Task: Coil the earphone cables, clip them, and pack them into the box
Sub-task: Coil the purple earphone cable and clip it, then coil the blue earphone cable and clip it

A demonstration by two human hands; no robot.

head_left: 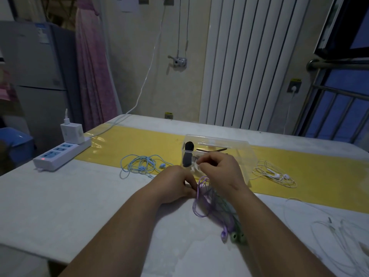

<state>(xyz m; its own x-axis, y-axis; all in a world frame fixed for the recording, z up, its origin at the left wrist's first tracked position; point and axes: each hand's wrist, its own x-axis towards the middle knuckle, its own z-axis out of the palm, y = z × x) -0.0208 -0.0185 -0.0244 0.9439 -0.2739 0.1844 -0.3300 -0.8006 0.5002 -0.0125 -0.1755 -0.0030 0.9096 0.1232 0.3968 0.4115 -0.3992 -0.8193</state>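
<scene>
Two earphone sets, purple earphones [201,204] and green earphones [235,236], lie together between the hands as one long bundle, the buds toward the person. The left hand [175,184] is curled and pinches the purple cable at the top of its loops. The right hand [219,172], just above it, is also curled and pinches a small white piece [196,167], probably a clip; I cannot tell if it is already around the cable.

Just beyond the right hand stands the clear box [239,144]. It holds a dark object [188,154] and some thin dark pieces, but I cannot tell if any packed earphones are inside.

The task seems near its beginning. The bundle in hand is coiled but not yet clearly clipped. Still loose on the tabletop are the blue earphones [139,164] beyond the left hand, the white earphones [275,174] to the right of the box, and another white cable [339,234] beside the right forearm. All of these must still be coiled, clipped and packed.
</scene>
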